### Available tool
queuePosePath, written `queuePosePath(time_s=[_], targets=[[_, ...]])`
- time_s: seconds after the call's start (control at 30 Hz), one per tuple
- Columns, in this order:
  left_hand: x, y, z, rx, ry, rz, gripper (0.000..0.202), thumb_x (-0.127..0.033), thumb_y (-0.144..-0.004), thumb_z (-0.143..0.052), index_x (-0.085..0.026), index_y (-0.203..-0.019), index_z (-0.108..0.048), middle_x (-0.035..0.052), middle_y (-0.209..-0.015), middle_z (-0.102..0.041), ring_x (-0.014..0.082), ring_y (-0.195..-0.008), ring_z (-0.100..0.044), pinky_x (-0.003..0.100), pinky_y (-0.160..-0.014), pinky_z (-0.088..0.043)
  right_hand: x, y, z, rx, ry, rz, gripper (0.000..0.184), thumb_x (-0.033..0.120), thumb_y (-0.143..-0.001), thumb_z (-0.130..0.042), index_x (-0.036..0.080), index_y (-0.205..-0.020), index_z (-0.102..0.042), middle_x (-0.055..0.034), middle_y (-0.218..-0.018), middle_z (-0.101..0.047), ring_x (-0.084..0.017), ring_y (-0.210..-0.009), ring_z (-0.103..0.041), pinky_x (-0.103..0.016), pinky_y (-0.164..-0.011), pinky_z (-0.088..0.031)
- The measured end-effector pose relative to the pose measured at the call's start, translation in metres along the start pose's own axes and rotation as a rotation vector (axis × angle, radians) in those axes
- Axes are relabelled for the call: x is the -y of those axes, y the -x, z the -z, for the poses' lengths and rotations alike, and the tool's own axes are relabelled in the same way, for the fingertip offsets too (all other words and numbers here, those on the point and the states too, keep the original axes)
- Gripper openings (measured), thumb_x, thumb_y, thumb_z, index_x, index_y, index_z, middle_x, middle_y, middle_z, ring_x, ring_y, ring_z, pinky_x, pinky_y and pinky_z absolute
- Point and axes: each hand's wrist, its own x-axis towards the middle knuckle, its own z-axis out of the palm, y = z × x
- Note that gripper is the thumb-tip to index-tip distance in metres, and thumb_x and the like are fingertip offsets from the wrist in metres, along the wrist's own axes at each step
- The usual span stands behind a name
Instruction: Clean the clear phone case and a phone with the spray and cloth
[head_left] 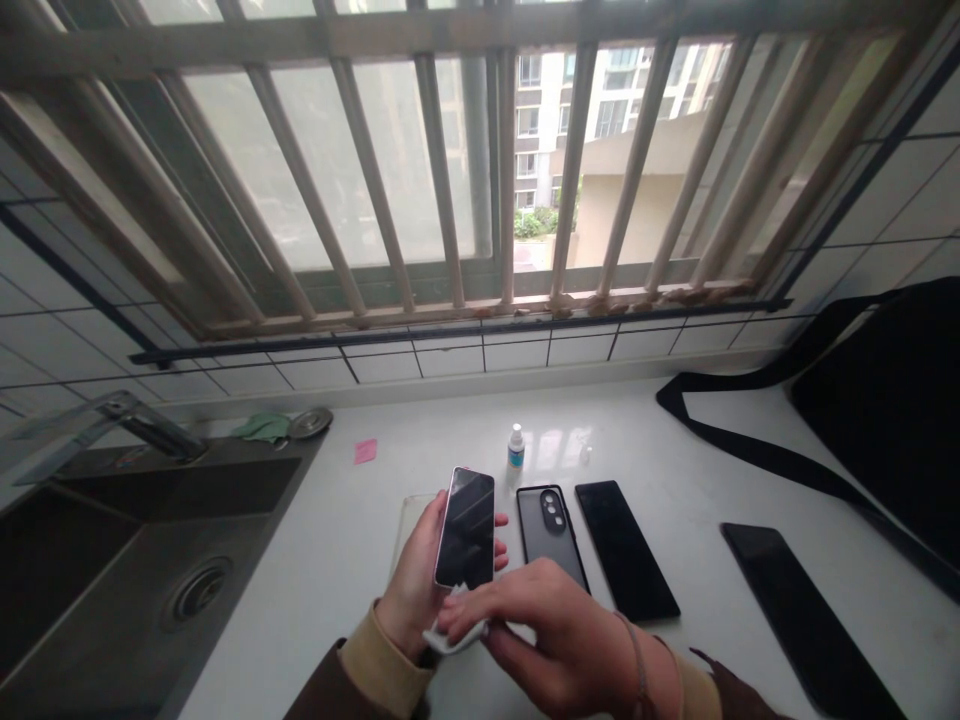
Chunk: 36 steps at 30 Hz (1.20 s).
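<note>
Left hand (pixel 415 572) grasping 1 phone (pixel 466 525); right hand (pixel 559 635) pinching 1 wipe (pixel 452 640); 1 bottle (pixel 516 452); 1 case (pixel 538 528); 2 black slabs (pixel 627 550)

White counter (pixel 315 540) with bottle (pixel 516 452), phone case (pixel 538 527)

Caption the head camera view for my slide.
Left hand holds a phone; right hand, a white wipe at its lower end.

The phone (pixel 465 528) is black in front, streaked with pale diagonal reflections; the cloth (pixel 450 640) is white, and so is the tabletop (pixel 300 560). Brown sleeves (pixel 321 688) end in tan cuffs (pixel 384 657). The bottle (pixel 516 450) is white with a blue patch, the phone case (pixel 538 538) smoky grey edged in black, the paper note (pixel 365 452) pink, the rag (pixel 264 427) pale green, the wall tiles (pixel 517 353) white with a dark grid
</note>
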Motion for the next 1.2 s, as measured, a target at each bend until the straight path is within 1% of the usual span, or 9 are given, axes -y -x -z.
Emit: queuePosePath(time_s=[0.13,0.23,0.3,0.4,0.5,0.7,1.0,1.1,1.2], targets=[[0.002,0.003,-0.007,0.082,0.127,-0.086,0.046,-0.045,-0.105,-0.052,-0.005,-0.106,-0.076,0.017,-0.085,-0.079,0.023,-0.069,-0.075,0.033,-0.069,-0.063,-0.018,0.004,0.005,-0.371,-0.249,-0.253,0.031,0.035,-0.109,-0.053,0.02,-0.121,-0.078,-0.0091,-0.111,-0.084,-0.024,-0.1,-0.082,-0.035,-0.087,-0.068],[0.004,0.004,-0.008,0.121,0.072,-0.086,0.041,-0.043,-0.105,-0.054,-0.009,-0.114,-0.075,0.0169,-0.095,-0.08,0.025,-0.068,-0.076,0.038,-0.067,-0.064,-0.033,0.005,0.016,-0.738,-0.066,-0.406,0.038,0.042,-0.109,-0.053,0.019,-0.127,-0.077,-0.0123,-0.118,-0.082,-0.03,-0.112,-0.079,-0.046,-0.095,-0.067],[0.006,0.004,-0.008,0.129,0.011,-0.036,0.047,-0.047,-0.105,-0.054,-0.006,-0.117,-0.074,0.0217,-0.1,-0.079,0.0276,-0.071,-0.077,0.041,-0.069,-0.065,-0.04,0.005,0.023,-0.792,0.141,-0.417,0.037,0.039,-0.108,-0.055,0.021,-0.131,-0.076,-0.0125,-0.128,-0.079,-0.032,-0.122,-0.075,-0.051,-0.106,-0.062],[0.009,0.003,-0.008,0.146,0.025,-0.035,0.046,-0.043,-0.105,-0.056,-0.003,-0.117,-0.075,0.0241,-0.1,-0.079,0.0293,-0.083,-0.079,0.041,-0.08,-0.065,-0.049,0.003,0.024,-0.626,0.363,-0.32,0.036,0.027,-0.106,-0.055,0.023,-0.138,-0.073,-0.0121,-0.142,-0.071,-0.03,-0.133,-0.068,-0.051,-0.115,-0.056],[0.012,0.001,-0.009,0.141,0.071,-0.124,0.032,-0.032,-0.104,-0.059,-0.009,-0.119,-0.076,0.0166,-0.1,-0.081,0.0268,-0.084,-0.079,0.041,-0.086,-0.065,-0.055,0.002,0.015,-0.418,0.485,-0.221,0.042,0.015,-0.105,-0.05,0.021,-0.141,-0.07,-0.0118,-0.146,-0.068,-0.028,-0.137,-0.064,-0.049,-0.118,-0.053],[0.009,-0.005,-0.01,0.048,0.21,-0.177,0.032,-0.028,-0.103,-0.056,-0.007,-0.116,-0.075,0.0155,-0.098,-0.081,0.028,-0.089,-0.079,0.039,-0.091,-0.064,-0.049,0.003,-0.005,-0.222,0.555,-0.096,0.042,0.006,-0.102,-0.048,0.015,-0.138,-0.068,-0.013,-0.145,-0.069,-0.025,-0.138,-0.063,-0.046,-0.121,-0.05],[-0.006,-0.001,-0.004,-0.155,0.124,-0.22,0.04,-0.039,-0.105,-0.052,-0.005,-0.113,-0.073,0.019,-0.088,-0.081,0.0237,-0.064,-0.076,0.033,-0.062,-0.064,-0.02,0.002,-0.018,-0.022,0.447,0.129,0.039,0.004,-0.102,-0.05,0.011,-0.138,-0.064,-0.0133,-0.142,-0.072,-0.02,-0.137,-0.065,-0.035,-0.124,-0.046],[-0.01,0.0,-0.004,-0.205,0.107,-0.243,0.038,-0.036,-0.104,-0.055,-0.005,-0.118,-0.072,0.0193,-0.092,-0.081,0.0231,-0.066,-0.077,0.032,-0.062,-0.064,-0.01,0.004,-0.017,-0.017,0.274,0.074,0.038,0.007,-0.102,-0.052,0.016,-0.135,-0.067,-0.009,-0.128,-0.079,-0.019,-0.12,-0.076,-0.03,-0.114,-0.055],[-0.01,-0.002,-0.003,-0.124,0.122,-0.201,0.042,-0.038,-0.104,-0.053,-0.003,-0.111,-0.074,0.0198,-0.088,-0.08,0.0227,-0.065,-0.075,0.032,-0.062,-0.063,-0.009,0.007,-0.014,-0.17,0.014,-0.15,0.027,0.02,-0.105,-0.056,0.023,-0.121,-0.077,-0.0035,-0.102,-0.084,-0.017,-0.088,-0.081,-0.026,-0.085,-0.064]])
